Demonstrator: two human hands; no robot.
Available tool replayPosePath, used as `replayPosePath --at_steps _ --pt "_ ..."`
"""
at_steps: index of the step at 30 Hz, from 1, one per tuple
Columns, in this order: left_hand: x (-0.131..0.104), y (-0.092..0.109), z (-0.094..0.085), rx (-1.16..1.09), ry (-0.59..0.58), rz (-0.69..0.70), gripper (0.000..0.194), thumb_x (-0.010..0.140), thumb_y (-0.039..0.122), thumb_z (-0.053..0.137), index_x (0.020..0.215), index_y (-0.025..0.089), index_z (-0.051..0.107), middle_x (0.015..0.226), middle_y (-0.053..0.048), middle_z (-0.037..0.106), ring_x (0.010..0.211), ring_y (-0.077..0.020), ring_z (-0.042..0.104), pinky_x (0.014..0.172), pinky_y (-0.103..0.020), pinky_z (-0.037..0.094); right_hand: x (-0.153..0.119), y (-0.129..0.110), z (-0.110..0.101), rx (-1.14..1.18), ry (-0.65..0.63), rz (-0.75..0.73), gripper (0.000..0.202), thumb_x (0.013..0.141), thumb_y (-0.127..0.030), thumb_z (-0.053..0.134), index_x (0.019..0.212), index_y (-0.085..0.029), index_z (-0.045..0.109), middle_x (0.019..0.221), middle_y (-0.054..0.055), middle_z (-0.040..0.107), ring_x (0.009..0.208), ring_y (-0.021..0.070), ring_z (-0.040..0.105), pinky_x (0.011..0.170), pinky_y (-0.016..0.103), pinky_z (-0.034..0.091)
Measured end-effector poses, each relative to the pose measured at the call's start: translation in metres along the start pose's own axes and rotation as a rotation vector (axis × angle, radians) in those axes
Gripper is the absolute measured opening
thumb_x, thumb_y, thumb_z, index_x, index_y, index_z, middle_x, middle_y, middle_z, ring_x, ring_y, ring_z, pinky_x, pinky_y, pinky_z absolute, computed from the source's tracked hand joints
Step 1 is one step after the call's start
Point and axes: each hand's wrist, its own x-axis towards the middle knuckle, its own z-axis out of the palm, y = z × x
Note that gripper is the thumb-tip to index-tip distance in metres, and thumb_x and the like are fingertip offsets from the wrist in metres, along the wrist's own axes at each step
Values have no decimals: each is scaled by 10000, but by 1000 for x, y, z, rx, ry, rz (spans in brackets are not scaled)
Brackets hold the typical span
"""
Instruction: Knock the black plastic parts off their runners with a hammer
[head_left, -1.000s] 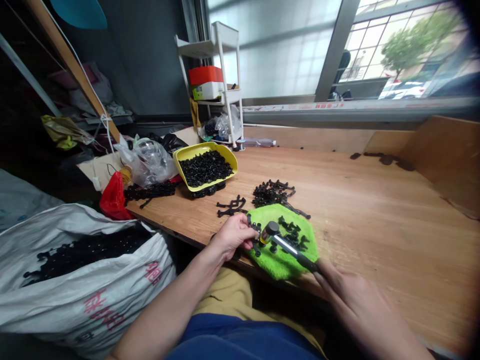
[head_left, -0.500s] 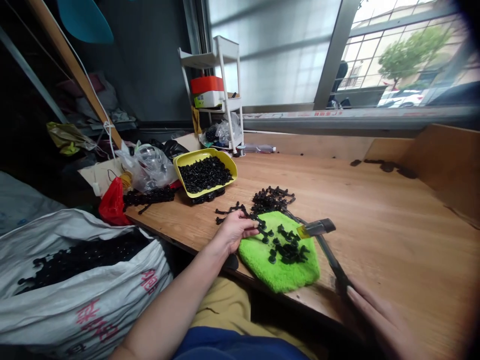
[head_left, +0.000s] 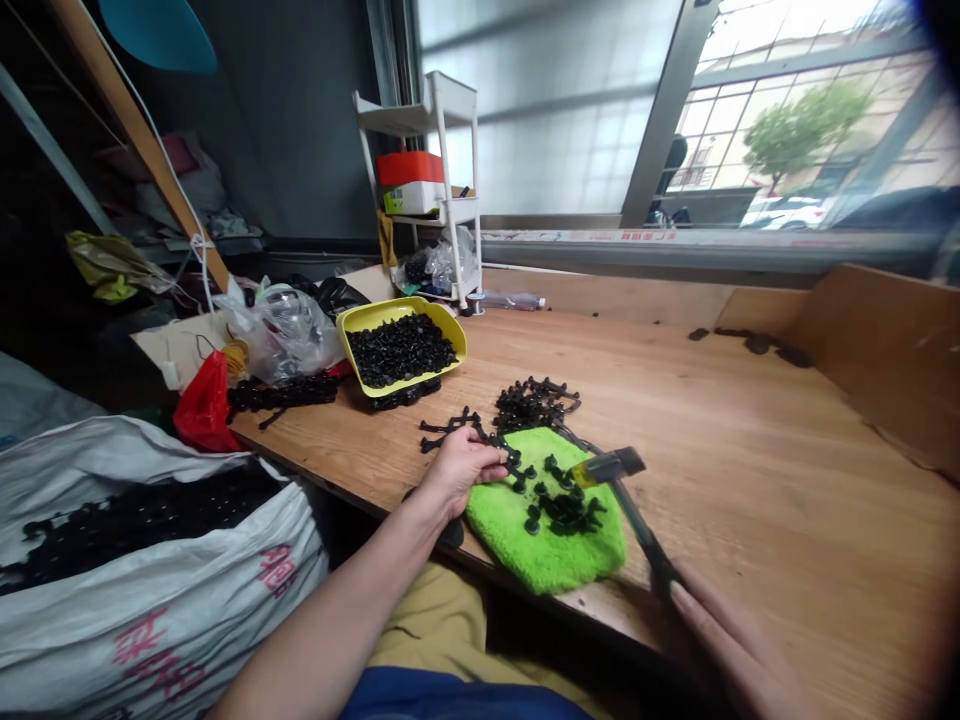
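My left hand (head_left: pixel 463 466) pinches a black plastic piece (head_left: pixel 495 440) with small knobs, at the left edge of a bright green cloth (head_left: pixel 525 558). Loose black plastic parts (head_left: pixel 568 512) lie scattered over that cloth. In my right hand (head_left: pixel 724 630), fingers wrapped round the dark handle, is a hammer (head_left: pixel 611 467) with a yellowish tip on one side of its head. The head hangs over the right part of the cloth, close to the parts. Just behind the cloth sits a heap of black branched pieces (head_left: pixel 529 403) on the wooden table (head_left: pixel 720 480).
A yellow tray (head_left: pixel 457 345) full of small black parts stands at the back left. Left of it lie a clear plastic bag (head_left: pixel 281 335) and a red bag (head_left: pixel 204 405). A white sack (head_left: pixel 277 520) holding black pieces is at lower left. Behind stands a white shelf (head_left: pixel 459 210).
The whole view has shifted slightly, so things sit a little further left and lower. Both hands keep their holds; the hammer still hovers over the cloth.
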Motion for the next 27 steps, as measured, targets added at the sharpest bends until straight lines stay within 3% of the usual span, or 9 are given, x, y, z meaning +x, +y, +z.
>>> replayPosePath --at_steps 3,5,10,16,20,22,25,27 --pt "0 -2 1 1 7 22 270 666 -22 619 773 131 423 595 24 542 454 -55 551 456 -159 513 4 -2 0 12 26 122 420 884 -500 422 1155 -227 591 1201 53 542 1109 280 470 929 338 392" --pt "0 -2 1 2 9 30 282 666 -21 619 768 136 408 589 26 543 453 -53 549 460 -159 511 11 -5 0 -9 6 112 409 884 -506 440 1153 -233 583 1193 52 546 1097 277 476 888 320 415" --pt "0 -5 1 -10 22 53 326 647 -8 645 767 147 385 587 25 553 477 -66 565 476 -170 513 32 -24 4 -9 -228 21 327 932 -511 356 1082 -267 512 896 12 597 796 226 556 662 285 413" --pt "0 -7 2 -10 15 78 326 644 -4 626 753 157 364 566 34 547 478 -72 564 475 -181 512 41 -28 6 -222 -266 14 363 931 -561 285 845 -262 472 636 -13 519 571 210 505 519 300 341" --pt "-1 -6 3 10 36 71 357 633 16 638 756 169 341 523 61 524 405 -62 526 424 -171 480 40 -34 1 -212 -181 6 298 955 -503 285 950 -268 469 709 -8 545 638 203 533 568 291 373" --pt "-2 -6 3 19 28 78 354 636 23 635 752 172 335 504 68 517 390 -65 521 421 -178 479 40 -37 1 -291 -144 -29 296 954 -493 275 973 -271 469 664 -13 537 587 206 532 512 288 364" --pt "-2 -6 3 8 24 103 358 632 28 636 738 173 327 483 71 512 399 -67 524 450 -204 501 43 -35 6 -416 -233 -109 342 926 -527 276 836 -265 476 554 -18 503 462 219 489 413 298 288" --pt "-3 -7 3 5 21 116 367 629 39 645 738 177 322 475 71 515 392 -67 518 443 -204 497 43 -31 9 -398 -236 -121 339 928 -527 271 842 -267 470 597 -15 531 504 221 512 430 297 304"
